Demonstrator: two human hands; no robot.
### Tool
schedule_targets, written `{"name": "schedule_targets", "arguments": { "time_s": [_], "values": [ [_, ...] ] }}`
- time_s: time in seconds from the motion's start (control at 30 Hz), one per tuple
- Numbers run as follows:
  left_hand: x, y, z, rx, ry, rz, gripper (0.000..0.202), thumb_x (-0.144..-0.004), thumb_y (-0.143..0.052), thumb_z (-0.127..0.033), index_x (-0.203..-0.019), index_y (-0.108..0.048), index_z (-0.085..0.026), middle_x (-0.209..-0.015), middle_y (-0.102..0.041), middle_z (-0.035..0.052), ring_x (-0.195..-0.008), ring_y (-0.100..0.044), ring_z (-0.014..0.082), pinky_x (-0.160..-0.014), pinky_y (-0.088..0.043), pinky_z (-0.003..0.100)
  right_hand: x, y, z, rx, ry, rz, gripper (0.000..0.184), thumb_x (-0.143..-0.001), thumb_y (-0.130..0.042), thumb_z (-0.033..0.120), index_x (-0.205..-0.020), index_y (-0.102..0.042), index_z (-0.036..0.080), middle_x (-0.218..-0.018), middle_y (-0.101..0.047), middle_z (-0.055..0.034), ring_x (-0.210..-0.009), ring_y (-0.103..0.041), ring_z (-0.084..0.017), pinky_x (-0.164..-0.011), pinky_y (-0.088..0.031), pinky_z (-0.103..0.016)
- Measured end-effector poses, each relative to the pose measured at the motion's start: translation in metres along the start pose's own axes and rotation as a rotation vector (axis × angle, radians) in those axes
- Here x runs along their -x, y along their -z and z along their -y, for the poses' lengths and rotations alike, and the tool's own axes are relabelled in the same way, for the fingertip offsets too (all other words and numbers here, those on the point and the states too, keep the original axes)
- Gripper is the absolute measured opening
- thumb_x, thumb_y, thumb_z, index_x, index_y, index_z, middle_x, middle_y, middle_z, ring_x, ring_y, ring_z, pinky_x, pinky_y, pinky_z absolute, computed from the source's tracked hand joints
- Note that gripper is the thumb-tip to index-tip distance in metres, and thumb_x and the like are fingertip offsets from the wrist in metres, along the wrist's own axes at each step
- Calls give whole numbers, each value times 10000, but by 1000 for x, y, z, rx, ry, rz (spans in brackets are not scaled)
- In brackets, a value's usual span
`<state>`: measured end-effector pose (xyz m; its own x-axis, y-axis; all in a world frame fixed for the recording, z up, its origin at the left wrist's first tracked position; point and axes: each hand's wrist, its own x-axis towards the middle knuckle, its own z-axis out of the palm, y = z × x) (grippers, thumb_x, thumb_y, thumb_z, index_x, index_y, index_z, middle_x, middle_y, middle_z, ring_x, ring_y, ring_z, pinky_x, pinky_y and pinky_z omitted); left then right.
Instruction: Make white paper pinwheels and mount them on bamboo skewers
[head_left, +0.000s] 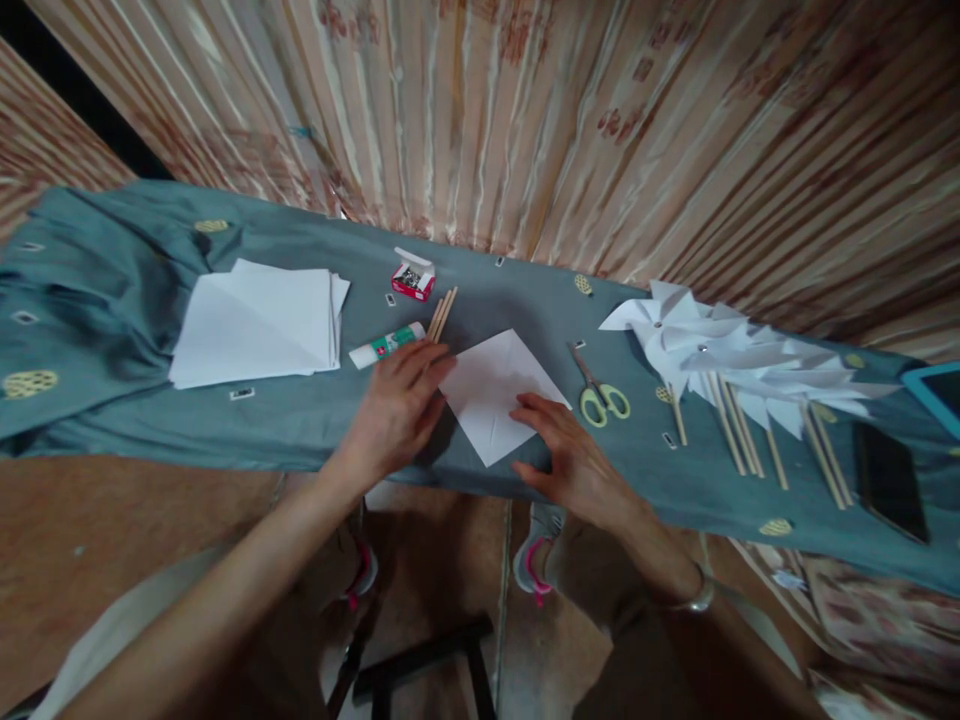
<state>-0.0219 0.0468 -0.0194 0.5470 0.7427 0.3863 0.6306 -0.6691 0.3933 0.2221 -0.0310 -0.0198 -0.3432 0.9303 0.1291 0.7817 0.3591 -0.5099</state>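
Observation:
A white square of paper (495, 385) with crease lines lies turned like a diamond in front of me. My left hand (401, 405) is at its left corner, fingers bent and touching or just over the edge; what lies under them is hidden. Over the paper's right side my right hand (562, 450) rests with thumb and fingers apart, holding nothing. Just beyond my left hand are a glue stick (390, 345) and several thin wooden sticks (442, 312). Green-handled scissors (600, 392) lie right of the paper, blades pointing away.
A stack of white paper (259, 325) lies at the left. An open red box of small metal pins (413, 275) stands at the back. On the right are several paper pinwheels (720, 350) on sticks, a dark phone (890, 480) and a blue-edged device (934, 390). A curtain (480, 130) hangs behind.

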Motion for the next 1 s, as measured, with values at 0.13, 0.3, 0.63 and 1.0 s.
{"name": "schedule_targets", "arguments": {
  "time_s": [0.13, 0.3, 0.63, 1.0],
  "values": [
    [11, -19, -28, 159, -110, 220, 493, -786, -633, -288, -1248, -526, -154, -1322, -545, 144, -1265, -437, 305, -1042, -368, 475, -1, 0, -2, 14, -1, -31, 463, -789, -648, 232, -1237, -538, 185, -1345, -530, -154, -1265, -477, -294, -1055, -408, -520],
    [17, -27, -36, 201, -90, 268, 534, -770, -659, -281, -1268, -508, -161, -1316, -548, 157, -1254, -457, 315, -1016, -382, 495, 0, -2, -6, 13, 11, -65, 437, -822, -638, 293, -1241, -546, 211, -1311, -563, -139, -1238, -504, -301, -1035, -421, -539],
    [13, -29, -39, 152, -157, 176, 275, -896, -509, -257, -1121, -612, -137, -1181, -647, 159, -1148, -566, 283, -965, -435, 466, 1, -4, -2, 46, 46, -64, 426, -798, -684, 353, -1172, -594, 169, -1251, -602, -163, -1172, -542, -304, -997, -456, -523],
    [11, -27, -38, 166, -125, 172, 354, -904, -520, -383, -1111, -621, -114, -1152, -654, 172, -1097, -590, 293, -930, -463, 457, -2, -18, 3, -31, 30, -133, 190, -910, -500, 195, -909, -689, 217, -1020, -710, -73, -956, -636, -225, -873, -520, -401]
  ]
}}
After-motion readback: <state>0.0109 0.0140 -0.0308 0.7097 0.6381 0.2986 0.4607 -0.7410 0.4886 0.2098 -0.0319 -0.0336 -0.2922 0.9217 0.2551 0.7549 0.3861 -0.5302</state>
